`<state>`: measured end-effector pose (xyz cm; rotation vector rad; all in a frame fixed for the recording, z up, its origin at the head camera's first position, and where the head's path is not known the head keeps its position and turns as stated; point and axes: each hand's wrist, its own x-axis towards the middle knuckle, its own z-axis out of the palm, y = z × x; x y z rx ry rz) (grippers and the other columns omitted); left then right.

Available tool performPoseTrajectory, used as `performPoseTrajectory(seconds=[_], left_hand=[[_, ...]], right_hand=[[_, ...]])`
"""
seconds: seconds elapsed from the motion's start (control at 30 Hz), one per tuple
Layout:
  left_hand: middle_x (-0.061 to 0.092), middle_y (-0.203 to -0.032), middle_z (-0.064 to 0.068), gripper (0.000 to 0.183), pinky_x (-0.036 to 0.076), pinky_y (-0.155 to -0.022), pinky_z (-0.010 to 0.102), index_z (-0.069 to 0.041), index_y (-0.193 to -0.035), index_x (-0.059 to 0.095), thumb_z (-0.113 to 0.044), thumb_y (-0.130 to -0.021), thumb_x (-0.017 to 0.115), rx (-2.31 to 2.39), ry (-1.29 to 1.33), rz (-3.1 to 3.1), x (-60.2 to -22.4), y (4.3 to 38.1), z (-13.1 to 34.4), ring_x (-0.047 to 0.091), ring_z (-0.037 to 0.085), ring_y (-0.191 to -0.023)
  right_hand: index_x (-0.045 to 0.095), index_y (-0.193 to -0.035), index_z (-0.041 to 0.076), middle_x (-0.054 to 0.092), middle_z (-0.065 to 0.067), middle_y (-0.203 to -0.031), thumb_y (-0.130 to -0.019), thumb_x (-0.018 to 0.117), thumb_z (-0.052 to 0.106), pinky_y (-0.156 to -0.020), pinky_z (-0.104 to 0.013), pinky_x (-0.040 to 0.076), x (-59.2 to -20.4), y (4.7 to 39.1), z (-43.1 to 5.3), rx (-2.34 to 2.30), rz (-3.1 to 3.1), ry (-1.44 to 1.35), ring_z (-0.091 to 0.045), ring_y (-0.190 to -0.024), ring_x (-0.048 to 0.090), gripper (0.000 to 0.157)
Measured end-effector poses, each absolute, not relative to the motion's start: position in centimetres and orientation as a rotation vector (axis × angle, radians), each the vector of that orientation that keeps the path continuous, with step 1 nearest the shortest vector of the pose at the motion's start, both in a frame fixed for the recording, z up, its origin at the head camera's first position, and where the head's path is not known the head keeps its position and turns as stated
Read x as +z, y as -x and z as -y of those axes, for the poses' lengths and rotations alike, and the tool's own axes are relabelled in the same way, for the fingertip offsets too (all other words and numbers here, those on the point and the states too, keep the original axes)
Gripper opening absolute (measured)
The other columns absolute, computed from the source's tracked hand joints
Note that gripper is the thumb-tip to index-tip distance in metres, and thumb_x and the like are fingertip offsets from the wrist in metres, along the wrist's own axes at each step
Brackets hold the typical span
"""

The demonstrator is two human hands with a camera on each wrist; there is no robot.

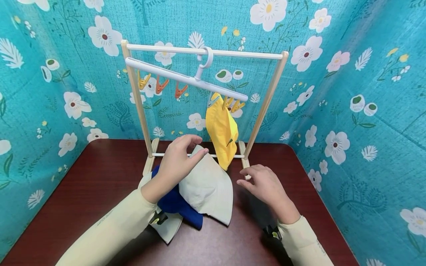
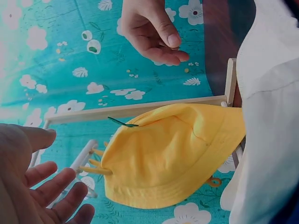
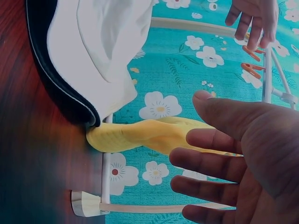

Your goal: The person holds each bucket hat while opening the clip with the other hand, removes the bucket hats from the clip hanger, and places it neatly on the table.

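A yellow bucket hat hangs by clips from the right end of a white clip hanger, which tilts down to the right. My left hand is held above a pile of hats, fingers loosely bent, holding nothing. In that pile a white bucket hat lies over a blue hat, with another pale hat underneath. To the right of the yellow hat hovers my right hand; in the right wrist view its fingers are spread and touch nothing.
A wooden rack with a white top bar carries the hanger. Orange clips and a yellow clip dangle at its left end. The dark red table is bordered by a teal floral cloth.
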<state>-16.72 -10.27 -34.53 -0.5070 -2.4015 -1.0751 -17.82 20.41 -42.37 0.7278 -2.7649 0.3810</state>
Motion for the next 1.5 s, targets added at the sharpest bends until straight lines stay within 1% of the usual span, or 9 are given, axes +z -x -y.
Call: performPoseTrajectory(seconds=[0.07,0.2,0.47,0.8,0.9,1.03,1.13,1.37,1.5], left_hand=[[0.071,-0.113,-0.001,0.035,0.054,-0.082,0.038,-0.017,-0.120,0.070,-0.042,-0.094,0.074,-1.073,0.497,2.397,-34.4,17.1,9.9,0.065,0.019,-0.094],[0.071,-0.116,-0.001,0.036,0.054,-0.082,0.037,-0.019,-0.121,0.070,-0.044,-0.095,0.073,-1.073,0.467,2.392,-34.1,17.9,8.9,0.065,0.016,-0.096],[0.071,-0.112,-0.002,0.036,0.055,-0.079,0.036,-0.018,-0.118,0.070,-0.044,-0.093,0.075,-1.020,0.437,2.375,-33.1,20.0,7.2,0.064,0.017,-0.098],[0.072,-0.114,-0.002,0.039,0.053,-0.091,0.039,-0.016,-0.120,0.070,-0.045,-0.094,0.073,-1.017,0.375,2.370,-32.5,22.0,5.3,0.065,0.020,-0.107],[0.072,-0.115,-0.001,0.039,0.055,-0.088,0.038,-0.015,-0.122,0.070,-0.042,-0.094,0.074,-1.039,0.360,2.370,-32.4,22.5,4.8,0.065,0.020,-0.107],[0.073,-0.115,0.000,0.038,0.058,-0.081,0.034,-0.016,-0.122,0.070,-0.041,-0.094,0.075,-1.092,0.329,2.376,-32.3,23.1,4.1,0.067,0.019,-0.105],[0.073,-0.117,0.000,0.039,0.059,-0.079,0.033,-0.015,-0.123,0.070,-0.042,-0.094,0.074,-1.111,0.315,2.383,-32.4,23.6,3.6,0.067,0.020,-0.106],[0.070,-0.131,0.001,0.050,0.055,-0.093,0.038,-0.013,-0.136,0.065,-0.044,-0.096,0.071,-1.002,0.293,2.409,-32.4,24.8,2.5,0.065,0.022,-0.115],[0.068,-0.135,0.000,0.052,0.053,-0.096,0.040,-0.014,-0.138,0.064,-0.045,-0.096,0.070,-0.993,0.287,2.414,-32.4,25.5,2.0,0.063,0.023,-0.117]], right_hand=[[0.078,-0.108,0.020,0.075,0.003,-0.098,-0.086,0.082,0.043,-0.087,-0.044,0.053,-42.3,17.8,-20.5,0.381,2.767,-0.721,-0.016,-0.092,0.068,0.032],[0.077,-0.108,0.020,0.075,0.004,-0.097,-0.087,0.081,0.044,-0.088,-0.044,0.053,-42.3,17.8,-20.6,0.381,2.775,-0.708,-0.015,-0.091,0.068,0.032],[0.077,-0.108,0.020,0.075,0.003,-0.096,-0.086,0.082,0.045,-0.089,-0.044,0.053,-42.4,17.9,-20.6,0.373,2.779,-0.695,-0.016,-0.091,0.068,0.034],[0.078,-0.109,0.019,0.075,0.002,-0.096,-0.085,0.082,0.045,-0.088,-0.044,0.053,-42.2,17.9,-20.6,0.362,2.784,-0.688,-0.017,-0.090,0.067,0.035],[0.078,-0.109,0.019,0.075,0.002,-0.096,-0.085,0.082,0.045,-0.087,-0.044,0.054,-42.3,18.0,-20.7,0.359,2.785,-0.688,-0.016,-0.089,0.067,0.036],[0.078,-0.109,0.019,0.075,0.002,-0.096,-0.085,0.083,0.045,-0.087,-0.044,0.054,-42.2,18.0,-20.7,0.363,2.788,-0.689,-0.016,-0.088,0.068,0.036],[0.078,-0.109,0.019,0.075,0.002,-0.096,-0.084,0.083,0.045,-0.087,-0.044,0.054,-42.3,18.0,-20.7,0.363,2.794,-0.692,-0.016,-0.088,0.068,0.036],[0.078,-0.108,0.019,0.075,0.003,-0.096,-0.085,0.083,0.045,-0.085,-0.043,0.054,-42.5,18.1,-20.7,0.366,2.799,-0.697,-0.015,-0.088,0.068,0.035],[0.078,-0.108,0.019,0.075,0.002,-0.096,-0.085,0.083,0.044,-0.085,-0.042,0.054,-42.5,18.2,-20.8,0.363,2.795,-0.703,-0.015,-0.089,0.068,0.034]])
